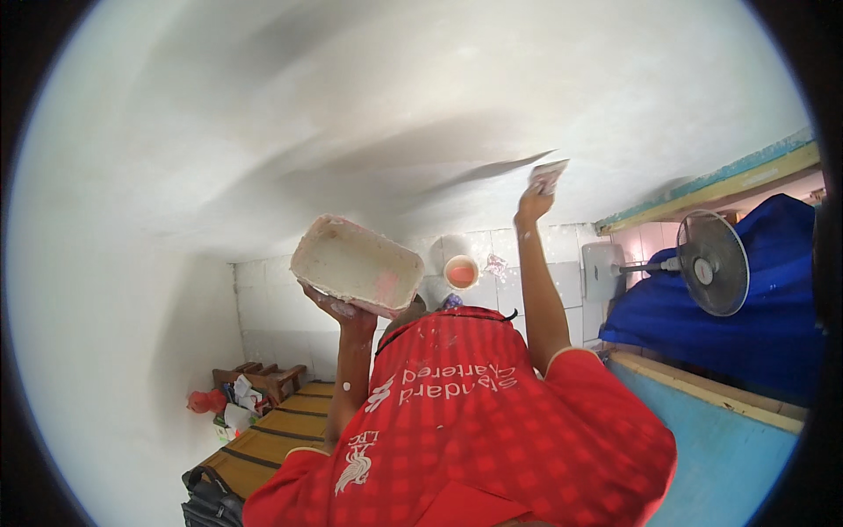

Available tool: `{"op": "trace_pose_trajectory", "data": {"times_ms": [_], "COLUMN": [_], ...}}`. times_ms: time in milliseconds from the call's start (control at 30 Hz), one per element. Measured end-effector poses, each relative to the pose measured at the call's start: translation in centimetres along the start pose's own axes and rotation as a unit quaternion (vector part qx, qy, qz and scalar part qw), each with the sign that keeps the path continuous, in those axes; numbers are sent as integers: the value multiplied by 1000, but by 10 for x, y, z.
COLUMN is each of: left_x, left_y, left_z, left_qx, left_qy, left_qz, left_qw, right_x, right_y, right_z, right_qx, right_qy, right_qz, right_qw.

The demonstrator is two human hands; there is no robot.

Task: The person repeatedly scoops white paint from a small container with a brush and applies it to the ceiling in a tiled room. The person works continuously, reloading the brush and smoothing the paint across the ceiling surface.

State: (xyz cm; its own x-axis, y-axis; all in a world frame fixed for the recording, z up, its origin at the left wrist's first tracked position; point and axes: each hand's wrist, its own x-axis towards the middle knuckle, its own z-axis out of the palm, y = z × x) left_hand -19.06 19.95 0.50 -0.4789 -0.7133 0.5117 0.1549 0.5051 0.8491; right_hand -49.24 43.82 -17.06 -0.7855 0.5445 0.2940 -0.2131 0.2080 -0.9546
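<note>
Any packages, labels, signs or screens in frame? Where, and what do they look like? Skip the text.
No signs or screens in view.
Red checked shirt, lower centre: white lettering and a white bird emblem on the back.
White tub, left of centre, held up in one hand: rectangular, plaster-smeared, no label visible.

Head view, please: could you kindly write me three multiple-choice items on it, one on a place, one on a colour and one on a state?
1. Where is the scraper?
A. Up against the ceiling
B. Lying on a bench
C. Inside the tub

2. What colour is the shirt?
A. Green
B. Red
C. White

3. How is the tub held?
A. Hanging by a handle
B. Standing on the floor
C. Raised and tilted on the left hand

Answers:
1. A: the right hand holds it at the white ceiling.
2. B: it is chequered red.
3. C: the left hand grips it from beneath, with the open side showing.
</note>
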Motion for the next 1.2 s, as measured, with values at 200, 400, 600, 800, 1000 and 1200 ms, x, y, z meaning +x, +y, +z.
{"op": "trace_pose_trajectory", "data": {"times_ms": [200, 400, 600, 800, 1000, 1200], "left_x": [1, 15, 23, 16, 15, 15], "left_y": [3, 20, 26, 42, 43, 20], "left_z": [8, 27, 29, 23, 28, 21], "left_qx": [-165, -472, -373, -442, -326, -376], "left_qy": [-58, -16, -27, -19, -41, -7], "left_qz": [-101, -266, -209, -272, -196, -206], "left_qw": [980, 840, 903, 854, 924, 904], "right_x": [-81, -173, -102, -47, -11, 49], "right_y": [-54, -94, -87, -77, -81, -69], "right_z": [73, 76, 27, -14, -9, 41], "right_qx": [-262, -81, 184, 294, 332, 272], "right_qy": [-147, -397, -314, -275, -279, -353], "right_qz": [57, 6, 334, 372, 404, 369], "right_qw": [952, 914, 869, 836, 806, 816]}}
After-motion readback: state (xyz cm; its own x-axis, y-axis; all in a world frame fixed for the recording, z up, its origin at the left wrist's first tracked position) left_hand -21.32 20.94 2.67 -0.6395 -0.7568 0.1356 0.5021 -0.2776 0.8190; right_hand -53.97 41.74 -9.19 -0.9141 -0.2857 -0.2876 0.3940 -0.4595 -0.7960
